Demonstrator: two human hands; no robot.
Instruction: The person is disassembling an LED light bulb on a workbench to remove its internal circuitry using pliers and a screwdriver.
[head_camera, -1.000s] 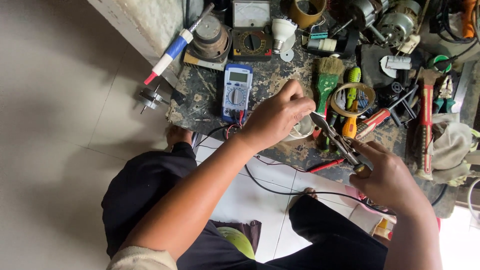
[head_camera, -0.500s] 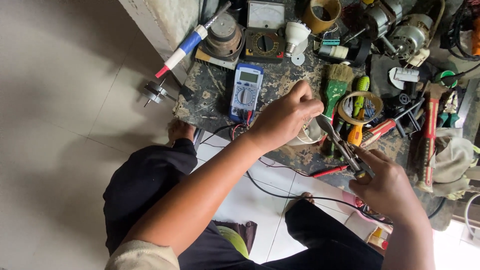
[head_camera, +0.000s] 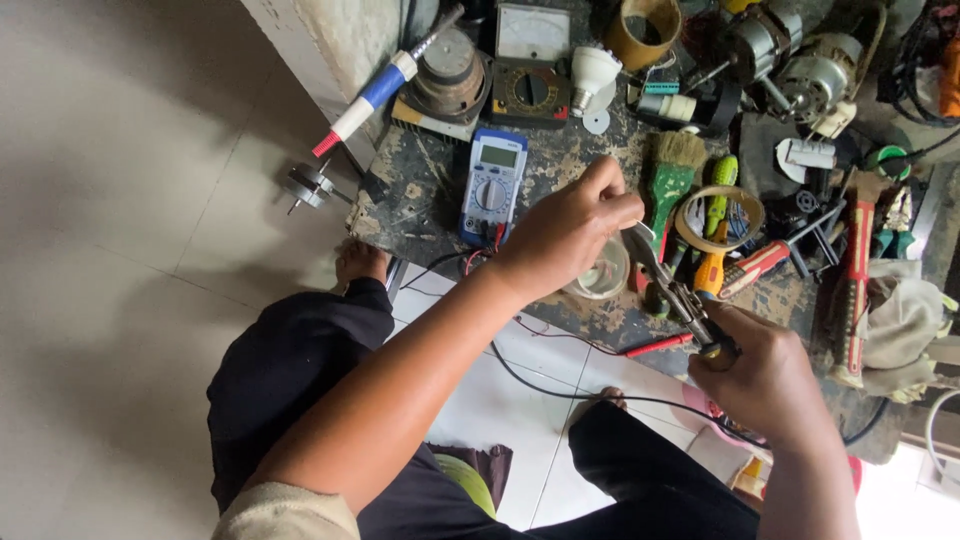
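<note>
View from above, largest to smallest. I am looking down on a stained, crowded worktop (head_camera: 575, 160) that is carrying tools, small motors and meters; the person is sitting at its near edge, over a tiled floor.

The left hand (head_camera: 565, 235) is reaching across the worktop with its fingers pinched narrowly together right at the nose of the pliers (head_camera: 670, 285). It is hovering over a small clear round cup (head_camera: 607, 278), just beside a blue multimeter (head_camera: 490, 185) and a green-handled brush (head_camera: 672, 180). The right hand (head_camera: 765, 375) is wrapping fully round the pliers' handles at the near edge, and the pliers are slanting up and to the left towards the left fingertips. A tape ring (head_camera: 747, 205) is lying just beyond the pliers, and a red probe (head_camera: 655, 345) just under them.

Step in hand, as I am judging it: the two hands are meeting over a very small part, one pinching and the other gripping with the tool. Any next move is calling for a steady pinch and a light squeeze, with both hands staying close over the cup.

Hard to make out: I cannot tell what the left fingers are pinching, since they are covering it. I cannot tell whether the pliers' nose is closing on anything. The right wrist and the far right of the worktop are being cut off by the frame.
</note>
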